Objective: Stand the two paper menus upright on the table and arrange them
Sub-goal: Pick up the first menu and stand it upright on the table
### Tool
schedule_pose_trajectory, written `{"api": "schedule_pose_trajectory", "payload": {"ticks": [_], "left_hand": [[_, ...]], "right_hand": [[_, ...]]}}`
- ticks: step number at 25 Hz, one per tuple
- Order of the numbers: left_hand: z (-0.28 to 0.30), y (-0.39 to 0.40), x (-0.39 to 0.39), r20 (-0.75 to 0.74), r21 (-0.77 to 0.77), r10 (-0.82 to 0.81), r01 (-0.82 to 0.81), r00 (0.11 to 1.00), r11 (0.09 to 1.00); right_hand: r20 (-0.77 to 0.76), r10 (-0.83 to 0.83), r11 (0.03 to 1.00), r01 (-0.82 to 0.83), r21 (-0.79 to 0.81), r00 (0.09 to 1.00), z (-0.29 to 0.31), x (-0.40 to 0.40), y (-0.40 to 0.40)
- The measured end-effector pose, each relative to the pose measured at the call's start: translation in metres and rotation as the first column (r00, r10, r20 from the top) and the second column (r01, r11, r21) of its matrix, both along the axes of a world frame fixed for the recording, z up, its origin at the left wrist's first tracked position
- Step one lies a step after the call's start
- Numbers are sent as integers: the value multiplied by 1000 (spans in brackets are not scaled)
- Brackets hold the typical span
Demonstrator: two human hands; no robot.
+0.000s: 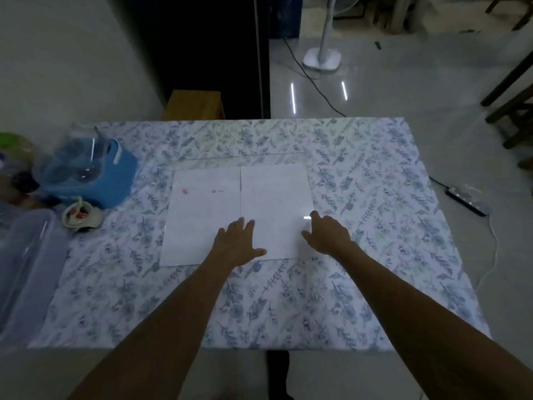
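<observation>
- Bare forearms are reaching in from the near edge of the table (403, 298), which is wearing a blue-and-white floral cloth.
- Resting palm-down, the left hand (238, 243) is lying with fingers spread open across the near edge of the two sheets, just at the seam where they are meeting; it is gripping nothing.
- Hovering or pressing lightly, the right hand (327, 233) is sitting at the near right corner of the right menu (275, 203), fingers loosely open and curved; whether they are pinching the paper's edge cannot be told.
- Lying flat side by side at the middle of the table, the left menu (202, 215) and the right one are touching along their inner edges; the left is showing faint pink marks near its far side.
- Standing by the left edge are a clear plastic box (26, 264), a small bowl (82, 216) and, farther back, a blue container (95, 174) under a clear lid.
</observation>
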State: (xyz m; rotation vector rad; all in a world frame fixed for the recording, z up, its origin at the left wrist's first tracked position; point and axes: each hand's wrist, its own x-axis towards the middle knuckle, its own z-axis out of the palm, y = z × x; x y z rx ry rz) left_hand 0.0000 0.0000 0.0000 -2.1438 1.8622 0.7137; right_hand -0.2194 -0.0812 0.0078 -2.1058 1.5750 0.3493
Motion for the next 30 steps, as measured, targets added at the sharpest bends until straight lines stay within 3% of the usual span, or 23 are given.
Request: {"api": "schedule_pose_trajectory", "payload": {"ticks": [4, 8, 10, 12, 14, 16, 18, 20, 23, 25, 28, 30], "left_hand": [[-19, 6, -10, 51, 36, -17, 15, 999, 999], [-34, 14, -13, 61, -68, -27, 32, 998, 997], [-36, 15, -13, 57, -75, -37, 41, 998, 996], [-35, 15, -15, 88, -65, -55, 61, 995, 996], [-35, 15, -15, 80, -60, -46, 51, 996, 997], [-36, 19, -16, 68, -74, -23, 28, 997, 997], [-37, 24, -16, 70, -106, -10, 18, 998, 994], [-33, 30, -17, 97, -102, -10, 20, 995, 995], [-23, 48, -16, 169, -133, -132, 156, 977, 979], [-15, 64, -8, 229, -283, -176, 238, 958, 929], [5, 86, 8, 272, -508, -222, 336, 936, 793], [31, 93, 17, 282, -638, -248, 374, 927, 673]], "right_hand": [[-6, -63, 977, 60, -207, 998, -12, 7, 14], [223, -283, 934, 320, -155, 933, -21, 26, 25], [371, -477, 856, 517, -11, 797, -16, 25, 18], [424, -658, 742, 631, 225, 622, -8, 15, 4], [442, -784, 613, 659, 436, 436, -7, 4, -7], [468, -828, 545, 641, 540, 309, -6, 2, -3], [536, -783, 600, 608, 519, 315, 0, 8, 7], [602, -700, 692, 573, 438, 385, 11, 12, 19], [634, -649, 734, 566, 376, 420, 18, 12, 33], [631, -676, 706, 579, 407, 381, 20, 8, 42], [606, -776, 578, 580, 574, 174, 39, 4, 53], [581, -809, 519, 567, 640, 85, 64, 3, 62]]}}
